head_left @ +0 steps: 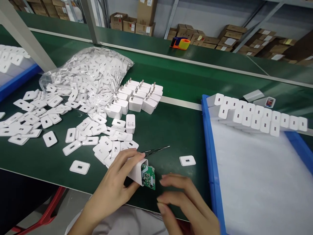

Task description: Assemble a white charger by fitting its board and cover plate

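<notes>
Between left fingers [130, 162] — boxy plastic casing [137, 173], flat green board [148, 177] protruding.

Green board [148, 177] partly outside housing [137, 172]

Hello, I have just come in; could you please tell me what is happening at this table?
A person's left hand holds a white casing with a green circuit board sticking out of its open end. The right hand is beside it, empty, fingers apart. Loose white plates lie on the left, near a filled plastic bag; on the right, a blue tray holds rows of white casings.
</notes>
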The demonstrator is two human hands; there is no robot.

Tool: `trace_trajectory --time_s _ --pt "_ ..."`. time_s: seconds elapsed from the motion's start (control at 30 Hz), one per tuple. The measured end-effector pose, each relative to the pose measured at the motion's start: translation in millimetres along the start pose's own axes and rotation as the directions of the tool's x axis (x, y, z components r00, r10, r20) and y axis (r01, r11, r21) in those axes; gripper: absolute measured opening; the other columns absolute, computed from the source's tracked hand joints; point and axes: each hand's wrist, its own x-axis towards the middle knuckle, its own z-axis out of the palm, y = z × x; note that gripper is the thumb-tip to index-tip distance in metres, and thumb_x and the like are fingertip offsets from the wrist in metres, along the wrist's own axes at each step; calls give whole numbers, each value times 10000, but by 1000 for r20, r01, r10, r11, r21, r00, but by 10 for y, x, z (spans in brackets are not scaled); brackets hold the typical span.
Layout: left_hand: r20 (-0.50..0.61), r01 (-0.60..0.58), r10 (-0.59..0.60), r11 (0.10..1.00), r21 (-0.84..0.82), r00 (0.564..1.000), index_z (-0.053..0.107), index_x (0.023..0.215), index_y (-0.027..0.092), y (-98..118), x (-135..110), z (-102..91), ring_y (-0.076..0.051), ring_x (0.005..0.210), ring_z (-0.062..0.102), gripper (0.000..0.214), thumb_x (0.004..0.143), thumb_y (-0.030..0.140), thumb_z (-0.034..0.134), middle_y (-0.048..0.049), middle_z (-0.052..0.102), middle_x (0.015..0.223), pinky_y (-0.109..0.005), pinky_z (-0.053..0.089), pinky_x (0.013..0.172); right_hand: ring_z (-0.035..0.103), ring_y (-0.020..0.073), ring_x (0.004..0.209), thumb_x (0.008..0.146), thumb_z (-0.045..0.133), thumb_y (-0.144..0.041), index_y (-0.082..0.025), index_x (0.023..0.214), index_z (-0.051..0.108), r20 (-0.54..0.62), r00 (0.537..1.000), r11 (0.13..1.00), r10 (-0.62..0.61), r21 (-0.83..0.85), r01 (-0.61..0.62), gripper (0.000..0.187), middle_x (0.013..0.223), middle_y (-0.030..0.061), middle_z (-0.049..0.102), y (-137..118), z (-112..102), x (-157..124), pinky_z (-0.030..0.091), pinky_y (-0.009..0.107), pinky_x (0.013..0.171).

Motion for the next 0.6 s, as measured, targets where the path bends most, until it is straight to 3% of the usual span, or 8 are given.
trace_trajectory --time_s 0.13,0.27,0.37,0.5,0.6 --pt "-23 -55 56 998 32 998 397 1412 327 -17 1 3 -195 1352 429 589 908 27 445 -67 495 1328 -307 466 1080 661 165 877 925 635 -261 -260 1003 616 -6 998 998 59 -35 -59 81 1004 29 636 141 174 40 562 250 777" --pt "-39 -87 89 995 41 995 411 1405 305 -22 -2 -2 -177 1351 428 578 907 17 451 -65 503 1317 -279 437 1095 618 123 699 921 622 -216 -227 860 580 61 998 999 35 -37 -32 75 821 -12 617 201 236 66 519 199 622" --pt "-43 -100 102 993 57 994 413 1402 295 -22 -4 -1 -163 1350 430 568 906 23 454 -61 509 1318 -257 411 1114 602 107 669 947 572 -177 -223 813 552 -19 1000 999 18 -27 -18 143 775 -22 597 164 153 58 488 194 602" --pt "-89 -41 47 997 71 995 411 1401 308 -28 -28 11 -174 1329 470 553 908 72 491 -62 509 1351 -266 438 1091 623 136 787 957 605 -175 -214 940 594 -136 988 946 -71 -324 23 44 890 20 633 147 -6 45 514 239 733" --pt "-120 14 -10 999 35 993 426 1391 332 -37 -50 16 -191 1305 510 560 895 98 539 -54 519 1362 -285 464 1064 614 173 835 960 615 -186 -188 961 608 -91 978 871 -188 -475 124 8 926 58 635 209 -16 11 519 297 776"
